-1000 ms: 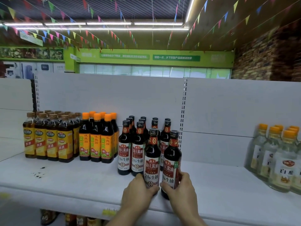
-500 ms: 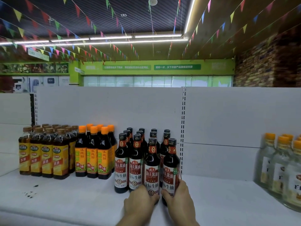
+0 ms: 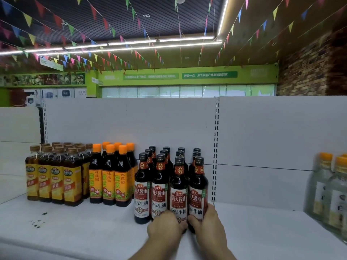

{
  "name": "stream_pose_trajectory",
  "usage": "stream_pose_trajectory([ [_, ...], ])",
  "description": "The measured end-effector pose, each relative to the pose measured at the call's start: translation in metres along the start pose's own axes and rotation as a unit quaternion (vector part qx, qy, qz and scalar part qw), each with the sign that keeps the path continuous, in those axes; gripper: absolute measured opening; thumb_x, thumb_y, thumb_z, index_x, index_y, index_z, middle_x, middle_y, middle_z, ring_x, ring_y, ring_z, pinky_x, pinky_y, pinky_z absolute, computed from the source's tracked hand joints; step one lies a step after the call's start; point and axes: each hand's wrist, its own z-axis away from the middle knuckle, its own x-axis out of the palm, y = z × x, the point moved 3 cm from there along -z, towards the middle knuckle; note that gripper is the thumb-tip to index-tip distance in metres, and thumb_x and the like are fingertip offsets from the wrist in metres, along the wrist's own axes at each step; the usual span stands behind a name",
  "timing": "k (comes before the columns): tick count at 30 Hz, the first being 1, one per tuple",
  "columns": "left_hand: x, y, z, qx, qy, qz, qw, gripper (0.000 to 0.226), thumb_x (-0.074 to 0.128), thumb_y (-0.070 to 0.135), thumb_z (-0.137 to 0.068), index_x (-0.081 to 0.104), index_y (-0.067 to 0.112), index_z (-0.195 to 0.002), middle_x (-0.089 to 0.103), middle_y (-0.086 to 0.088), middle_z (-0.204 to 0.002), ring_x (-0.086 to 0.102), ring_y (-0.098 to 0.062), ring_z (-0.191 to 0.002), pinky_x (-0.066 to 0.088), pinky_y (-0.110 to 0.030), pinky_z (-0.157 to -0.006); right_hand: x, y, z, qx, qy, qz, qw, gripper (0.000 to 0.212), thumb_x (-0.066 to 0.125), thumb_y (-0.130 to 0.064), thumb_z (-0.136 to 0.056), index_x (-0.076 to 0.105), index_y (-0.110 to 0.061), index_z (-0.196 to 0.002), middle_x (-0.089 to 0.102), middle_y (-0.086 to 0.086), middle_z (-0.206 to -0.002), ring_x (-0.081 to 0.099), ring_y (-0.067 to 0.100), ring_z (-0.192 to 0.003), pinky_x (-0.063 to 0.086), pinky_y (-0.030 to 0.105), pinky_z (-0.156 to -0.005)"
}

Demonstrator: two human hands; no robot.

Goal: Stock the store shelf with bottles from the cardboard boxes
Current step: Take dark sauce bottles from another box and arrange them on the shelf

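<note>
Both hands sit at the base of the front row of dark glass soy-sauce bottles w/ red-and-white labels and black caps, on the white metal store shelf [image 3: 78, 228]. The left hand [image 3: 166, 225] is wrapped on the foot of the third front bottle [image 3: 178, 192] from the left, fingers curled round its lower label. The right hand [image 3: 207, 220] clamps the fourth front bottle [image 3: 198, 190], thumb on the label, fingers round the far side (mostly hidden). Both bottles stand upright, touching each other and level w/ the two front bottles at their 9 o'clock. More of the same stand behind, approx. three rows deep.

At 9 o'clock from that group, just beside it: dark bottles w/ orange caps and orange-green labels [image 3: 109, 177], then brown bottles w/ yellow labels and tan caps [image 3: 54, 177]. Small dark specks [image 3: 37, 220] mark the shelf at 8 o'clock. Well apart at 3 o'clock, clear bottles w/ orange caps [image 3: 330, 194] stand, blurred; labels probably white.
</note>
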Motion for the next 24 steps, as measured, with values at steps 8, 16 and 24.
stream_pose_trajectory([
  [8,-0.001,0.000,-0.007,0.017,-0.006,-0.035,0.999,0.054,0.060,0.066,-0.090,0.060,0.027,-0.128,0.067,0.006,-0.124,0.064,-0.019,-0.116,0.051,-0.034,-0.095,0.007,0.002,-0.007,0.003,0.004,-0.001,1.000,0.057,0.075,-0.052,-0.079,0.048,-0.028,-0.123,0.060,-0.006,-0.115,0.063,0.018,-0.103,0.052,0.038,-0.085],
  [16,-0.001,0.001,-0.015,0.017,-0.015,-0.082,0.996,0.055,0.057,0.069,-0.092,0.064,0.023,-0.123,0.068,0.001,-0.120,0.066,-0.023,-0.113,0.051,-0.035,-0.093,0.011,0.005,-0.007,-0.026,0.000,0.003,1.000,0.053,0.071,-0.049,-0.085,0.050,-0.029,-0.129,0.061,-0.009,-0.119,0.062,0.015,-0.104,0.052,0.037,-0.084],
  [24,-0.004,0.004,-0.013,-0.001,-0.012,-0.096,0.995,0.059,0.055,0.072,-0.093,0.062,0.022,-0.124,0.067,0.001,-0.123,0.065,-0.023,-0.115,0.046,-0.034,-0.086,0.006,0.003,-0.010,-0.028,-0.046,0.000,0.999,0.047,0.065,-0.049,-0.084,0.050,-0.034,-0.125,0.064,-0.015,-0.116,0.064,0.011,-0.103,0.055,0.041,-0.089],
])
